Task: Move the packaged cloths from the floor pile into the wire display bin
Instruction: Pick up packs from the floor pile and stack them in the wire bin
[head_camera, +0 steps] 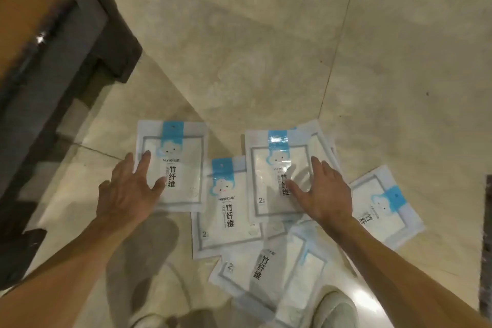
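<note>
- Beige polished stone floor tiles (266,34) fill most of the view, crossed by thin dark grout lines.
- White plastic cloth packets with blue header strips and a cloud-face print lie loosely scattered on the floor in the near middle; all the packets in view are on the floor, and the wire bin is out of view.
- Far-left packet (175,168) lies flat and apart from the rest, its blue strip pointing away.
- Left hand (127,189) is spread wide, fingers straight, over the left edge of that packet; whether the fingertips press on it I cannot tell.
- Middle packet (226,208) lies just right of the far-left one, lower in the view, its right side tucked under the next.
- Upper-right packet (269,176) tops a small stack, with edges of other packets showing beyond its right side.
- Right hand (322,192) is open, fingers extended and spread, over the right part of that top packet; contact is unclear.
- Tilted packet (386,208) lies further right, turned diagonally, partly behind the right forearm.
- Near packet (263,271) lies at a slant closest to the person, overlapping others beneath it.
- Dark grey fixture base (87,32) with an orange-brown surface runs along the far left.
- Pale shoe (335,309) shows at the near edge, touching the near packets.
</note>
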{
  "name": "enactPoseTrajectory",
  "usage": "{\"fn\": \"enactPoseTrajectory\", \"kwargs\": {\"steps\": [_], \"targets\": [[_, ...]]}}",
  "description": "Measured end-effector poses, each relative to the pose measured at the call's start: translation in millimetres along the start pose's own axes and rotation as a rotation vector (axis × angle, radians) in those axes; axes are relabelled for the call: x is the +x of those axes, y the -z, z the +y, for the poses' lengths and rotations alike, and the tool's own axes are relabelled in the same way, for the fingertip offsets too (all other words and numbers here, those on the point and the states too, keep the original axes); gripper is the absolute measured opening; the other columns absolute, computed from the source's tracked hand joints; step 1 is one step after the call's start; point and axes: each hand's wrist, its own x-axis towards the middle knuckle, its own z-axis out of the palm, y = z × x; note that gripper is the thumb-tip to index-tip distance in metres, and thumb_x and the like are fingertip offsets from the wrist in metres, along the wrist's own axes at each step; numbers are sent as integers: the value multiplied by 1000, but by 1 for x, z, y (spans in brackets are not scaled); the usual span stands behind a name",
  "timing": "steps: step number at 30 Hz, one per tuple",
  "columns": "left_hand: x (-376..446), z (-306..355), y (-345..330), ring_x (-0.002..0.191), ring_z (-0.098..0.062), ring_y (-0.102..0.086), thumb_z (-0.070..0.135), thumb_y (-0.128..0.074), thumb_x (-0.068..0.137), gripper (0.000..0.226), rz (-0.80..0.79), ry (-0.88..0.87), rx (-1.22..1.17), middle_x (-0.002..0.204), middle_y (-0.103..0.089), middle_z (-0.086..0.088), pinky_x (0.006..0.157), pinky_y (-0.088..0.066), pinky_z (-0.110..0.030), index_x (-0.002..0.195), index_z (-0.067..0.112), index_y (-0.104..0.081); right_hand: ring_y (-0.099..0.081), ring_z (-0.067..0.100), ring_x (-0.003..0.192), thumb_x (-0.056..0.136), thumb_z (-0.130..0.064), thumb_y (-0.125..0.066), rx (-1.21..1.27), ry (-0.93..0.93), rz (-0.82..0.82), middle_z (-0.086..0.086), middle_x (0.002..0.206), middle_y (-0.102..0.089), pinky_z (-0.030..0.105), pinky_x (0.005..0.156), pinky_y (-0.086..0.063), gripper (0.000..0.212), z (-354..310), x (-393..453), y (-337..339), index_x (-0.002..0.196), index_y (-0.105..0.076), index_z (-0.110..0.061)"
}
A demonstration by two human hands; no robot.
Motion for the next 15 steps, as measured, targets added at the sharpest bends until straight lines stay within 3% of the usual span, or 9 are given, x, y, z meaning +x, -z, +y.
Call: {"fn": "enactPoseTrajectory", "kwargs": {"steps": [3, 6, 12, 15], "targets": [[32, -4, -39, 148, -35, -25, 60, -58, 94, 81, -3, 94, -154, 162, -23, -12, 106, -40, -62, 159, 30, -21, -44, 35, 140, 84, -81, -55, 102, -87, 50, 10, 155, -46, 52, 107, -44, 100, 2, 30, -40, 158, -27, -20], [47, -6, -65, 139, -39, -30, 53, -85, 74, 102, 25, 241, -339, 149, -29, -18, 99, -42, -65, 152, 25, -25, -47, 37, 131, 77, -78, -67, 174, -145, 95, 11, 144, -51, 53, 101, -45, 100, 3, 43, -64, 151, -33, -20], [65, -8, -62, 132, -40, -35, 42, -100, 53, 119, -11, 393, -455, 141, -31, -24, 99, -42, -52, 141, 14, -25, -52, 34, 125, 61, -53, -95, 516, -317, 98, 13, 136, -52, 49, 105, -45, 117, 0, 57, -69, 148, -31, -7], [65, -6, -60, 120, -40, -53, 32, -100, 57, 106, -39, 377, -612, 134, -48, -20, 87, -45, -44, 134, 7, -31, -56, 24, 103, 71, -31, -95, 718, -341, 82, 2, 113, -55, 32, 85, -47, 89, -1, 56, -63, 137, -41, -6]]}}
